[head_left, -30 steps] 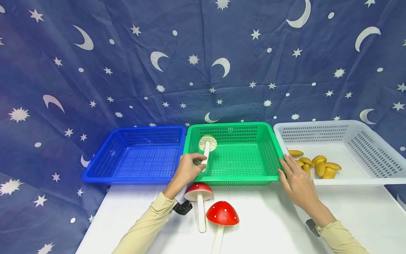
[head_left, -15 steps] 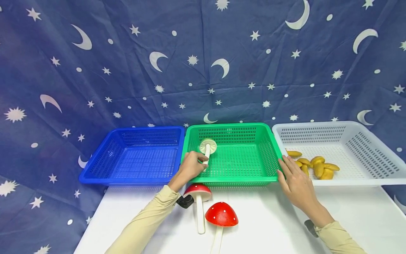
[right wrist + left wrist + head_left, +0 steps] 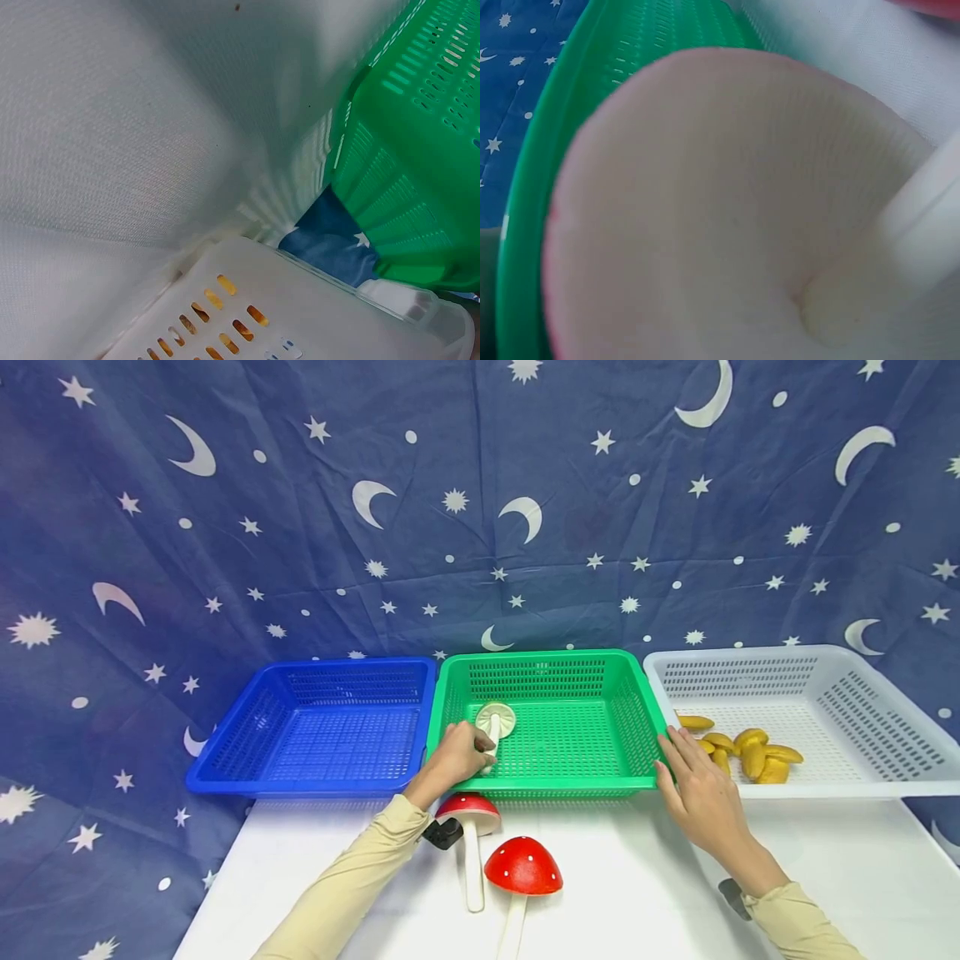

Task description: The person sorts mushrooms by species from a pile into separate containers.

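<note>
In the head view my left hand (image 3: 459, 755) reaches over the front rim of the green basket (image 3: 570, 782). Its fingers pinch the white stem of a pale toy mushroom (image 3: 497, 719), whose gilled underside faces me inside the basket's left part. My right hand (image 3: 703, 793) rests with straight fingers where the green basket meets the white basket (image 3: 840, 789). Just in front of the green basket lies a red-capped toy mushroom (image 3: 472, 852); its pale underside (image 3: 705, 187) fills the left wrist view. A second red mushroom with white dots (image 3: 525, 867) lies nearer me.
A blue basket (image 3: 307, 789) stands left of the green one. Several yellow-brown toy mushrooms (image 3: 753, 756) lie in the white basket's left part. All three baskets line the back of the white table (image 3: 622, 893), before a blue star-and-moon cloth (image 3: 420, 527).
My left hand has lowered the pale mushroom further into the green basket, shifting slightly right and toward me. The right hand keeps its place.
</note>
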`<action>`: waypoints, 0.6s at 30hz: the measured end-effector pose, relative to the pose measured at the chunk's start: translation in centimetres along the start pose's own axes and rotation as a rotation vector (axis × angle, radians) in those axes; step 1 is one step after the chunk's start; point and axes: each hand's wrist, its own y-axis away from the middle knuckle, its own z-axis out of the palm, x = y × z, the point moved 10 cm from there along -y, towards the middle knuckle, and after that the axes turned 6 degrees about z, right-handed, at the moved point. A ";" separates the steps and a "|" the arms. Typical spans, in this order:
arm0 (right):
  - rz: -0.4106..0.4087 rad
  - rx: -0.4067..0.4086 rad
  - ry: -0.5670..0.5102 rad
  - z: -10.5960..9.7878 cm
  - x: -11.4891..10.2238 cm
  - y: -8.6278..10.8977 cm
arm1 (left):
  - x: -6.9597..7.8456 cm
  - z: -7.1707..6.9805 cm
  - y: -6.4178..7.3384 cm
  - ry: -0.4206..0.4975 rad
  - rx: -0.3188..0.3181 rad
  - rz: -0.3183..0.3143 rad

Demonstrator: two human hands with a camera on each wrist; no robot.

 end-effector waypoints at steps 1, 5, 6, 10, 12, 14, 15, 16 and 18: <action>0.000 -0.001 0.002 0.0 0.0 0.0 | 0.0 0.0 0.1 -0.013 0.001 0.004; 0.004 -0.005 0.000 0.1 0.0 0.1 | 0.4 -0.3 0.5 -0.028 0.012 0.020; 0.004 -0.005 0.000 0.1 0.0 0.1 | 0.5 -0.4 0.6 -0.017 0.021 0.029; 0.004 -0.002 -0.005 0.0 0.0 0.0 | 1.4 -1.1 1.4 0.053 0.058 0.077; 0.005 -0.001 -0.006 -0.1 0.0 0.0 | 1.9 -1.6 1.9 0.077 0.083 0.098; 0.004 0.002 -0.006 -0.1 0.0 0.0 | 2.2 -2.0 2.4 0.097 0.105 0.106; 0.003 0.002 -0.006 -0.1 0.0 0.0 | 2.4 -2.2 2.7 0.103 0.119 0.113; 0.003 0.003 -0.005 -0.1 0.0 0.0 | 2.6 -2.4 3.0 0.112 0.134 0.118; 0.004 0.002 -0.003 -0.1 0.0 0.0 | 3.0 -2.8 3.6 0.136 0.161 0.130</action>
